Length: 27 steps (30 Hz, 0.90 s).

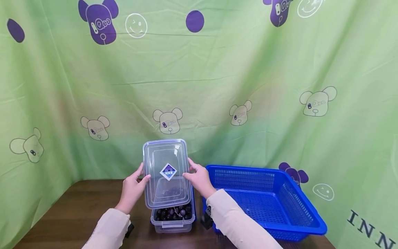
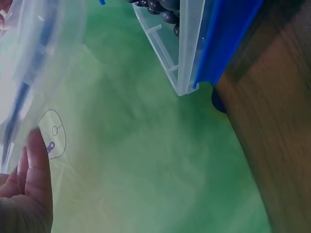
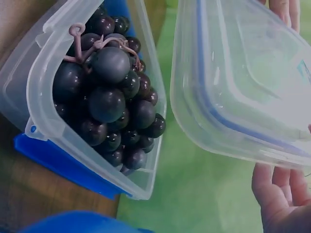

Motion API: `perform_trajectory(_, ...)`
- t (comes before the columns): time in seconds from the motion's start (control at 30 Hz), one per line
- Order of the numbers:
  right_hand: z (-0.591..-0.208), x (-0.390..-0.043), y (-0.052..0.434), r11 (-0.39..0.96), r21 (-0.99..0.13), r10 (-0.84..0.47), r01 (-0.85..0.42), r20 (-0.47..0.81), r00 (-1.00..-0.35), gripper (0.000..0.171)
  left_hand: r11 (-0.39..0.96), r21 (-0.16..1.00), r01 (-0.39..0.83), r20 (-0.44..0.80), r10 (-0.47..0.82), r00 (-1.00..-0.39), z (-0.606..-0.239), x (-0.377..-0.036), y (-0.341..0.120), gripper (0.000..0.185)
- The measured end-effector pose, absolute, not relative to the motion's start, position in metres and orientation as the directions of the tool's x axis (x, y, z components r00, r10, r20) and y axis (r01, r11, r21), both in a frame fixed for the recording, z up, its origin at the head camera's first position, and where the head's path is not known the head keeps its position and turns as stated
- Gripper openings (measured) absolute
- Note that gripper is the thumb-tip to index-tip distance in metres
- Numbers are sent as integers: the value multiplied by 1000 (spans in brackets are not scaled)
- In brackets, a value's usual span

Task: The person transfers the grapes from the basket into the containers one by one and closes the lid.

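A clear plastic lid (image 1: 168, 155) with a blue seal and a diamond-shaped label is held up, tilted, between both hands. The left hand (image 1: 132, 190) pinches its left edge, thumb on the near face. On the opposite edge the right hand (image 1: 200, 179) grips it the same way. Below and behind the lid stands a clear food container (image 1: 174, 226) on the table, holding dark grapes (image 3: 109, 104) on a stem. In the right wrist view the lid (image 3: 233, 87) is apart from the container's rim. Blue side clips (image 3: 73, 165) hang along the container.
A large blue plastic basket (image 1: 258, 204) stands right of the container, close to the right forearm. The brown wooden table (image 1: 77, 211) ends at a green printed curtain (image 1: 199, 86) behind and at both sides.
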State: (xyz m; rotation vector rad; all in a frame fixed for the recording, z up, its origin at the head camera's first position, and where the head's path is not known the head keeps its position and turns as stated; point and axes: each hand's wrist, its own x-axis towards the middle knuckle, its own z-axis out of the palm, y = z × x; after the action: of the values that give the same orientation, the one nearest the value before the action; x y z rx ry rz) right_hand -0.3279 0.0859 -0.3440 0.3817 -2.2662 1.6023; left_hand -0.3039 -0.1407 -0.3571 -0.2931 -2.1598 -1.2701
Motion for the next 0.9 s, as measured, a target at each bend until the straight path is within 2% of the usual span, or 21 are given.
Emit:
perform_trajectory(0.17,-348,-330,86,316,-895,7,-315,334,-942,62,522,731,440,563,-97,-820,-359,-305,-138,51)
perform_trajectory(0.3,-352,-330,86,343,-883,-8,-320,337,-941,61,533,741,408,531,-93,-843,-363,-307,-138,51)
perform_trajectory(0.43,-356,-331,87,359,-873,-29,-329,342,-939,61,487,785,382,481,-90,-872,-366,-308,-138,51)
perform_trajectory(0.53,-358,-331,88,367,-886,-43,-284,289,-956,62,439,828,348,418,-71,-906,-367,-308,-138,51)
perform_trajectory(0.63,-360,-332,89,388,-891,-64,-234,227,-972,61,369,891,266,305,-51,-951,-369,-311,-138,52)
perform_trajectory(0.8,-364,-332,90,506,-821,-98,-266,252,-963,42,260,960,106,105,15,-994,-376,-317,-139,58)
perform_trajectory(0.9,-365,-332,89,564,-782,-117,-265,242,-963,27,272,959,77,68,44,-997,-381,-320,-140,58)
